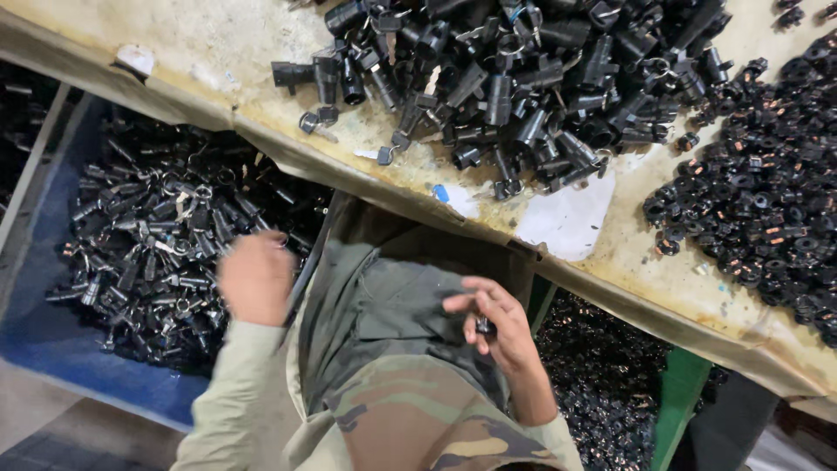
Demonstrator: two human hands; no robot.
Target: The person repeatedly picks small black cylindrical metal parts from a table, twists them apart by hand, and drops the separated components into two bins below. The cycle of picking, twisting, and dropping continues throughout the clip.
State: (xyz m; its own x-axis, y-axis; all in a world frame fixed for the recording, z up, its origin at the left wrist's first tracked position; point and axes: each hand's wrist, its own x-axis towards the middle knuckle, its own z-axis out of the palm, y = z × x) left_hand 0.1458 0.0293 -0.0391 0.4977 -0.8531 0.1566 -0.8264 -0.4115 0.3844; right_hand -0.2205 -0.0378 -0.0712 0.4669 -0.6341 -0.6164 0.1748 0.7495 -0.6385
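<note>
small black part (480, 326) pinched in right hand (497, 323) fingers, left hand (255, 277) blurred, grip unclear, over blue bin (52, 349), stained bench (218, 52)

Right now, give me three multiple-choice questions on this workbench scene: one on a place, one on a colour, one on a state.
1. Where is the left hand?
A. over the bin
B. on the table
C. behind the person

2. What colour is the bin?
A. red
B. blue
C. yellow

3. What is the right hand doing?
A. lying flat and empty
B. gripping the table edge
C. pinching a small black part

Answers: 1 A, it hovers above the bin's black parts; 2 B, its wall is blue; 3 C, fingers curl around the part.
</note>
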